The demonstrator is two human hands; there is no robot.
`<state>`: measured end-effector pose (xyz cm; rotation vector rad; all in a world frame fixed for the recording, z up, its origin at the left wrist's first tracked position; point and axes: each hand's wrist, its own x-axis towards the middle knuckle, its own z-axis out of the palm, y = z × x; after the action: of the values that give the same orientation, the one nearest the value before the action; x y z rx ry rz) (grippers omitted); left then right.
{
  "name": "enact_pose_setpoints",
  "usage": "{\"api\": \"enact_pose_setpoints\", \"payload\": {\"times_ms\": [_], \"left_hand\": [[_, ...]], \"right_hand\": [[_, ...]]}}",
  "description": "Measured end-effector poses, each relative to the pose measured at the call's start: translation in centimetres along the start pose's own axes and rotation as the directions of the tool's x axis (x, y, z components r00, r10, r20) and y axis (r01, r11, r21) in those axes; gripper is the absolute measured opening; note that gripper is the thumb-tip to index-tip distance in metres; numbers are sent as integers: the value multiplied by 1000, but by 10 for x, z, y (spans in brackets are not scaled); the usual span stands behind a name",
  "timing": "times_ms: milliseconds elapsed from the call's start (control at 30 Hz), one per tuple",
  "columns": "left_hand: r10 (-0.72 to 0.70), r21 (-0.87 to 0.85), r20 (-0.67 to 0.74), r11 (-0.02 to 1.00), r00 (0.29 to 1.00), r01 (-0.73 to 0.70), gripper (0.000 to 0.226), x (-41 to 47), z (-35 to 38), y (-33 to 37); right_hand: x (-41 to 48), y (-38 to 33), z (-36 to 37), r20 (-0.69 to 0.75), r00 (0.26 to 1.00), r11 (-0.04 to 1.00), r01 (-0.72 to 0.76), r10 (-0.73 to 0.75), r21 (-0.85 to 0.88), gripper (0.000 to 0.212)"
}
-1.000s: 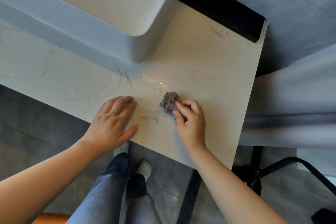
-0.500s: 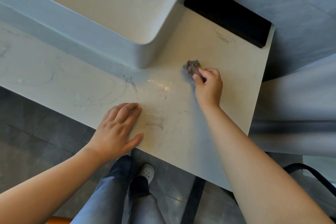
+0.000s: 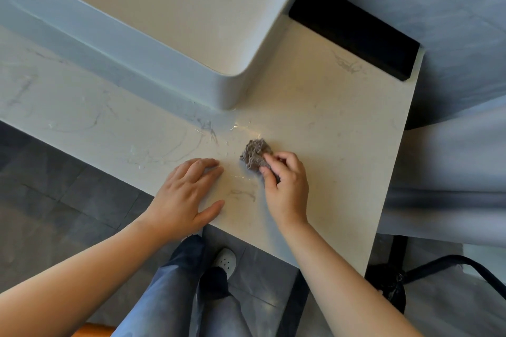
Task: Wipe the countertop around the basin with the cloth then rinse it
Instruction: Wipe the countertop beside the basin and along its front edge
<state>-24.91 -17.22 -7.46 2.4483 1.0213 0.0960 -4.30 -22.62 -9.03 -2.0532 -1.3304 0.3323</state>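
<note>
Right hand (image 3: 284,188): fingers curled, pinching bunched grey cloth (image 3: 254,154) against the table (image 3: 342,123), near the front edge, just right of the left hand. Left hand (image 3: 186,194): flat, fingers straight, palm down on the table. White basin (image 3: 232,90) sits farther back; its near-right corner lies beyond the cloth, apart from it. Wet streaks (image 3: 219,134) between them.

A crumpled grey cloth (image 3: 255,154) is held by the right hand (image 3: 284,191) against the pale marbled table (image 3: 328,117), near a corner of the white basin (image 3: 235,87).
</note>
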Motion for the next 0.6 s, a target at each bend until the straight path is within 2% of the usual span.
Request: {"api": "enact_pose_setpoints", "payload": {"times_ms": [133,267,367,467,600], "left_hand": [[-22,-80,-75,997,997,16,55,-4,-10,-5],[-45,-36,-110,999,993,41,60,-7,-15,-18],[-30,-21,-102,999,994,28,61,-8,-17,-25],[-40,-3,-110,999,993,40,61,-10,-18,-28],[-66,32,-103,997,992,70,63,-11,-19,-37]], "right_hand": [[-20,-11,-7,110,994,995,-30,19,94,26],[2,-18,-21,47,998,987,-43,36,154,25],[56,-14,-20,-27,998,993,-46,49,109,26],[105,-3,-6,-23,994,994,-107,107,39,26],[110,-1,16,-57,985,986,-164,163,-20,26]]}}
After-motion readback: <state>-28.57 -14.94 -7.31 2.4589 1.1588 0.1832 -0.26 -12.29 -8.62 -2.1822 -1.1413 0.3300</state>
